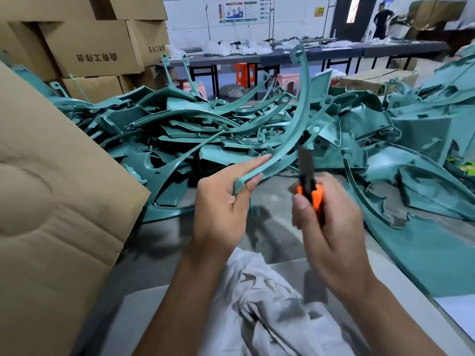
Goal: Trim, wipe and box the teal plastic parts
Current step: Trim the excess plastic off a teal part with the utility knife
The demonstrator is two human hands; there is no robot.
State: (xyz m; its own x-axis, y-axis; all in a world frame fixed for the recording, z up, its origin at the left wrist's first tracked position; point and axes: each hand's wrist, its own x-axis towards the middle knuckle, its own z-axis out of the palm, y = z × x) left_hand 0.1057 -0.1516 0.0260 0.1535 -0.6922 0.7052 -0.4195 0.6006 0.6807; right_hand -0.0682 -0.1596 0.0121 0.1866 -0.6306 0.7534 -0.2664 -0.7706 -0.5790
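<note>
A long curved teal strip (295,129) rises from the centre toward one o'clock, its lower end pinched in the left hand (221,209). Orange-handled cutters (307,181), blurred, point upward beside it. More teal parts (180,129) lie heaped from ten to three o'clock.

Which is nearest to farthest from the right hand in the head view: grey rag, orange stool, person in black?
1. Grey rag: just below the right hand, toward the camera.
2. Orange stool: beyond the teal pile, under the far table.
3. Person in black: back wall, by the doorway.
</note>
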